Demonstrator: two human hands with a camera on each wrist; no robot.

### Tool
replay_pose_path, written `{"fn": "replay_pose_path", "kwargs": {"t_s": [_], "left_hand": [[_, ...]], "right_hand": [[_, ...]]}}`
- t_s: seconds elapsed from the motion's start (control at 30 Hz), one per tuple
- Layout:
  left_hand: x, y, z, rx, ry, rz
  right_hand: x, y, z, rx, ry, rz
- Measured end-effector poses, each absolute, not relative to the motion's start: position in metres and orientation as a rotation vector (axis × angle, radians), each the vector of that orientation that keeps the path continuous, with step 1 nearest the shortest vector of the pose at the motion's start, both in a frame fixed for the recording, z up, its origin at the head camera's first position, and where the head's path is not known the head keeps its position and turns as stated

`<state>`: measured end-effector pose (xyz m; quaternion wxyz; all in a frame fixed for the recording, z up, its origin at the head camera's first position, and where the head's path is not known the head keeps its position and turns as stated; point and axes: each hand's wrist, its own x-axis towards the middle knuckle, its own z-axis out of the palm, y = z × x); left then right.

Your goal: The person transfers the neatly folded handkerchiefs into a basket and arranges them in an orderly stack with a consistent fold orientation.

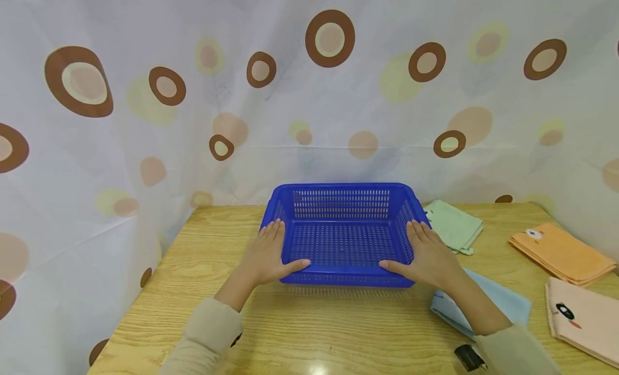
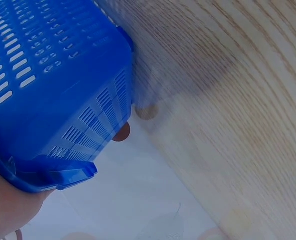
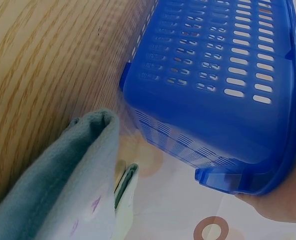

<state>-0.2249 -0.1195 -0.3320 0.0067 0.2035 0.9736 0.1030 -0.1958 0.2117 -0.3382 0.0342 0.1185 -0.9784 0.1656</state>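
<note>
A blue plastic basket (image 1: pixel 340 270) with slotted walls stands on the wooden table, nothing inside it. My left hand (image 1: pixel 268 257) rests on its near left corner, fingers straight along the side rim and thumb over the front rim. On the near right corner my right hand (image 1: pixel 430 257) lies the same way, its thumb pointing inward. The left wrist view shows the basket's outer wall (image 2: pixel 63 110) beside the left palm (image 2: pixel 13 205). In the right wrist view, the right palm (image 3: pixel 282 195) touches the rim from outside.
Folded cloths lie to the right: green (image 1: pixel 452 224), blue (image 1: pixel 498 300), orange (image 1: pixel 563 251) and pink (image 1: pixel 585 316). The blue one is partly under my right forearm. A small black object (image 1: pixel 469 357) is near the right sleeve. A patterned curtain (image 1: pixel 309 112) hangs behind the table.
</note>
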Motion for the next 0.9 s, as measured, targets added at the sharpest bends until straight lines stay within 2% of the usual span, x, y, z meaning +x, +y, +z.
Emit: {"fn": "replay_pose_path", "kwargs": {"t_s": [0.9], "left_hand": [[-0.2182, -0.1209, -0.3332, 0.658, 3.060, 0.369]], "right_hand": [[-0.1903, 0.2107, -0.3388, 0.358, -3.002, 0.499]]}}
